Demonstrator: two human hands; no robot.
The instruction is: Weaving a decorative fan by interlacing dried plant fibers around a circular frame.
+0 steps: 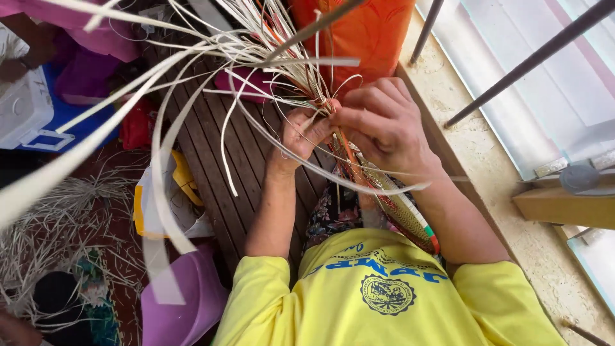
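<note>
- Left hand [300,136]: fingers clenched around pale weaving strips [256,48] at the point where the bundle narrows; thumb pressed onto the strands.
- Right hand [383,122]: fingers [349,114] pinched on the same strips, touching the left hand's fingertips at the gathering point.
- Partly woven basket [397,208], rim banded green, red and white, sits just below both sets of fingers, against the lap; its weave runs up into the grasp.
- Loose strip ends fan out above and to the left of the fingers, several curling down over the wooden slat surface [224,154].
- Orange cloth [359,32] just beyond the fingers.
- Left of the fingers, well apart: yellow container [144,211], purple plastic tub [192,301], heap of strips on the floor [57,218].
- Right of the fingers: stone window ledge [500,186].
</note>
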